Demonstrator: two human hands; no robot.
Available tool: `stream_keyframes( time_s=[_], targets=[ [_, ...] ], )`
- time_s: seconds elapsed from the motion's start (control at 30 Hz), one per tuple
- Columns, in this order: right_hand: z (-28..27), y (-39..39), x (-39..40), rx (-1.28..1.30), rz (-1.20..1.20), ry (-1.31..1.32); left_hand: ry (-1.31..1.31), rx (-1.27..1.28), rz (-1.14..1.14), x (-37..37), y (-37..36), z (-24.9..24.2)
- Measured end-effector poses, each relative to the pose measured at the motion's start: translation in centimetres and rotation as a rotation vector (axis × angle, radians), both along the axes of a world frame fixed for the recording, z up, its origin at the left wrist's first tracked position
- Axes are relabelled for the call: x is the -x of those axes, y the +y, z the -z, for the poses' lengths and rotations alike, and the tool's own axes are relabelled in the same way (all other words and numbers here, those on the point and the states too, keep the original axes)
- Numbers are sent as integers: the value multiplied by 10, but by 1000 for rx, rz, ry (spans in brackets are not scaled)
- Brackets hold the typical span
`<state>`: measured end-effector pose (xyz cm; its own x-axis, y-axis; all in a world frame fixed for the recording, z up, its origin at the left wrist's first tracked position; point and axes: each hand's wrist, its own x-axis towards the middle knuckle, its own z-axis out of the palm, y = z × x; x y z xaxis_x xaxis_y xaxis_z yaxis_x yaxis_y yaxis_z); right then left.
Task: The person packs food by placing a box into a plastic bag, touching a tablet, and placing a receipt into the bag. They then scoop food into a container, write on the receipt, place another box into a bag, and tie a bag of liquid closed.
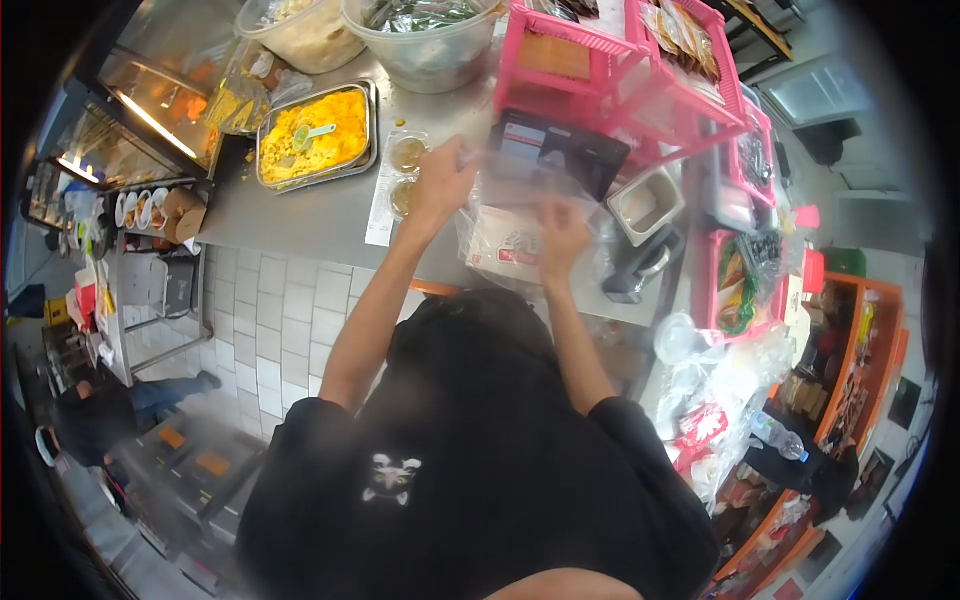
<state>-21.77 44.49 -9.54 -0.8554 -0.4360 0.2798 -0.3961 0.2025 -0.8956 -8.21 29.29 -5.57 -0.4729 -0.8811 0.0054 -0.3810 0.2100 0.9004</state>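
Note:
A clear plastic bag [480,245] with a white printed box [508,238] inside lies at the front edge of the steel counter. My left hand [445,180] is closed at the bag's upper left side, fingers pinched together. On the bag's right side my right hand [564,232] is closed too, somewhat blurred, with thin plastic around it. Left of my left hand, two small lidded cups [408,153] sit on a white paper slip [380,222]. Just beyond the bag stands a dark-screened tablet [558,150].
A metal tray of yellow food [316,138] stands at the left. Behind are plastic tubs [425,65]. Pink crates [570,85] rise at the back right, near a steel container [646,205] and a grey device [645,265]. A person [95,420] is at far left.

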Motion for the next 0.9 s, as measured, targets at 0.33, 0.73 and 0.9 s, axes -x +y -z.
stream_keyframes(
  time_s=[0.33,0.73,0.9],
  targets=[
    [38,-20,75,-1182,-581,548,-80,266,147,-24,7,-27],
    [-96,106,68,-796,-390,-294,349,-783,250,-64,47,-53],
    [-125,69,-4,-23,-797,-572,478,-582,375,-24,91,-93]
  ],
)
